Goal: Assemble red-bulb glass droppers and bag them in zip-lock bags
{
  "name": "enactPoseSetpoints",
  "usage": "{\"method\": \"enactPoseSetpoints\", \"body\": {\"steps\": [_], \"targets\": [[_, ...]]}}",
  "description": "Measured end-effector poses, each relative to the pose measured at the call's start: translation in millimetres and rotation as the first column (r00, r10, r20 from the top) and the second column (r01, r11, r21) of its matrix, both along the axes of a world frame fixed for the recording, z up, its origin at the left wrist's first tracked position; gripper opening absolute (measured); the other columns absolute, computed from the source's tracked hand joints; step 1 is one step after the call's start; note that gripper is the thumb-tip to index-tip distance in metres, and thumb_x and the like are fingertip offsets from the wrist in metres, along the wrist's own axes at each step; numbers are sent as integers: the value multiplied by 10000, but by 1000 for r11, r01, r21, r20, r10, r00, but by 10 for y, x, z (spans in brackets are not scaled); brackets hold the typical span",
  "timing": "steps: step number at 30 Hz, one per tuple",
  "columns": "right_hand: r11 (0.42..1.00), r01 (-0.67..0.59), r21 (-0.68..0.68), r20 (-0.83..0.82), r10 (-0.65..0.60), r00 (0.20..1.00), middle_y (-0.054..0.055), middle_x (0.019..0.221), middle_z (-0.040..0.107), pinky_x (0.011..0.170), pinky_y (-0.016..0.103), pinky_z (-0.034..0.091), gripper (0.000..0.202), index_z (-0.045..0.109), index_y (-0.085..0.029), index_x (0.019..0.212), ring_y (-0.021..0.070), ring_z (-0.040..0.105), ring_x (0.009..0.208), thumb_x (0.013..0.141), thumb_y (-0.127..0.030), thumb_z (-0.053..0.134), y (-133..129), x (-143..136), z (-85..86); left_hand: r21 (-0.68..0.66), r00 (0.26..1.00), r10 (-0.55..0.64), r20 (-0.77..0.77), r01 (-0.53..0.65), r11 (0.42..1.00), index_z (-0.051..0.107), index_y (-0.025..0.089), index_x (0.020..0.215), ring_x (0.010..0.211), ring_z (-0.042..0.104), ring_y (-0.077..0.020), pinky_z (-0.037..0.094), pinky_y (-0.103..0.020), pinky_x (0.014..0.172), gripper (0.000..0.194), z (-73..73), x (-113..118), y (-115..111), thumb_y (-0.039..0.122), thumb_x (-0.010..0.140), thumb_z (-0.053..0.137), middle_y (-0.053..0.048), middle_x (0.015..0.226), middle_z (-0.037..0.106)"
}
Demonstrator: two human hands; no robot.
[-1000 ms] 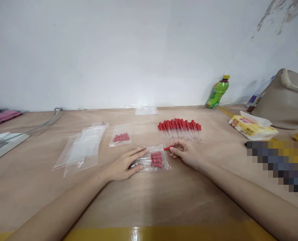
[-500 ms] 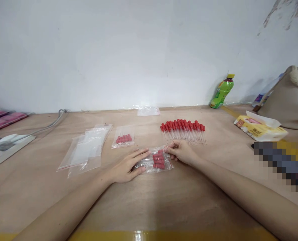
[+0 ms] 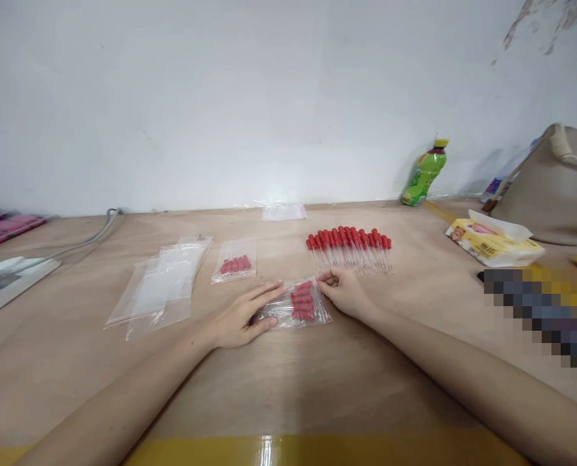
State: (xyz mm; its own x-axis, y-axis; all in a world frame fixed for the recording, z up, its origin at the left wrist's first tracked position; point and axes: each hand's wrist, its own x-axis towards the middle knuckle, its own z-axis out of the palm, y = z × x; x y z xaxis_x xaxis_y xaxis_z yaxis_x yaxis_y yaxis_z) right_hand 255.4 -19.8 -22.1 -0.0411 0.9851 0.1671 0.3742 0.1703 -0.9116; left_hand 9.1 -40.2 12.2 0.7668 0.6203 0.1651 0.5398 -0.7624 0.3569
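A clear zip bag (image 3: 323,317) lies on the table in front of me, holding several droppers with red rubber bulbs (image 3: 302,304). The bulbs point to the right and the thin clear stems run left beneath my left hand (image 3: 242,318). That hand rests flat on the bag's left part, fingers stretched out and thumb apart. At the bag's upper right corner, my right hand (image 3: 344,291) pinches the edge between thumb and fingers. Just beyond it lies a row of loose red-bulbed droppers (image 3: 349,243), bulbs toward the wall.
Another bag of red-bulbed droppers (image 3: 235,262) lies beyond my left hand, beside overlapping flat bags (image 3: 165,281). A flat bag (image 3: 283,211) is by the wall. To the right are a green bottle (image 3: 424,175), a tissue pack (image 3: 495,246) and a beige bag (image 3: 545,188). A cable (image 3: 87,244) runs left.
The view has shifted slightly. My right fingers have moved a little off the top red bulb, which now shows more, and still pinch the bag's edge. My left hand stays on the bag.
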Motion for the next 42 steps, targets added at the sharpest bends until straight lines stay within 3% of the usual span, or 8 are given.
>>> {"method": "enactPoseSetpoints", "body": {"steps": [9, 20, 26, 30, 33, 35, 39, 42], "targets": [[935, -352, -31, 7, 353, 936, 21, 816, 669, 732, 289, 476, 195, 662, -191, 838, 152, 601, 768, 790, -209, 474, -27, 86, 112, -6, 1000, -5, 3, 5, 1000, 267, 252, 1364, 1285, 295, -217, 292, -416, 1044, 524, -3, -3, 1, 307, 870, 434, -59, 1417, 296], [943, -214, -254, -135, 185, 973, -75, 585, 510, 398, 152, 328, 388, 457, -163, 1004, 39, 438, 428, 690, -269, 659, -7, 112, 184, 61, 994, -102, -50, 105, 993, 338, 280, 1330, 1288, 285, -220, 218, -455, 1061, 469, -7, 19, 44, 297, 871, 432, -44, 1396, 339], [880, -165, -444, -62, 154, 986, -66, 445, 497, 326, 144, 322, 186, 543, -139, 849, 50, 432, 348, 691, -166, 639, -94, 128, 322, 268, 916, 328, 232, -384, 884, 522, 160, 1160, 1019, 501, -240, 410, -408, 875, 389, -89, 50, 110, 350, 821, 495, -124, 1091, 531], [847, -61, -528, -287, -111, 951, -11, 464, 553, 385, 153, 450, 90, 523, -138, 697, 71, 512, 391, 713, -65, 572, -128, 120, 342, -5, 821, 496, 283, -516, 856, 526, 163, 1117, 662, 537, -160, 460, -322, 661, 388, -111, 50, 86, 399, 811, 492, -17, 722, 539], [815, -97, -571, -503, -254, 826, 18, 519, 576, 471, 149, 510, 138, 522, -125, 665, 72, 557, 444, 745, -14, 503, -138, 57, 322, -424, 799, 516, 309, -370, 827, 412, 194, 1253, 574, 534, -125, 465, -286, 585, 513, -59, 112, 11, 429, 807, 503, 3, 708, 560], [791, -157, -591, -603, -305, 737, 50, 595, 605, 563, 151, 535, 154, 536, -103, 697, 78, 598, 519, 776, -4, 449, -167, -12, 315, -696, 760, 550, 346, -186, 693, 278, 212, 1345, 622, 587, -132, 492, -294, 613, 619, -8, 185, -41, 420, 811, 514, -33, 812, 605], [767, -293, -571, -677, -239, 696, 82, 690, 632, 692, 217, 542, 133, 514, -97, 814, 115, 643, 644, 785, 6, 435, -278, -148, 326, -894, 620, 671, 407, 121, 431, 319, 249, 1333, 865, 636, -180, 485, -355, 839, 553, 36, 334, -84, 380, 832, 513, -97, 1134, 561], [775, -370, -512, -653, -72, 754, 50, 692, 634, 688, 236, 534, 140, 500, -123, 845, 109, 636, 630, 747, -31, 542, -329, -179, 318, -873, 565, 689, 454, 126, 472, 493, 187, 1196, 1019, 576, -212, 451, -370, 918, 394, 6, 385, -51, 351, 838, 504, -102, 1231, 516]]}}
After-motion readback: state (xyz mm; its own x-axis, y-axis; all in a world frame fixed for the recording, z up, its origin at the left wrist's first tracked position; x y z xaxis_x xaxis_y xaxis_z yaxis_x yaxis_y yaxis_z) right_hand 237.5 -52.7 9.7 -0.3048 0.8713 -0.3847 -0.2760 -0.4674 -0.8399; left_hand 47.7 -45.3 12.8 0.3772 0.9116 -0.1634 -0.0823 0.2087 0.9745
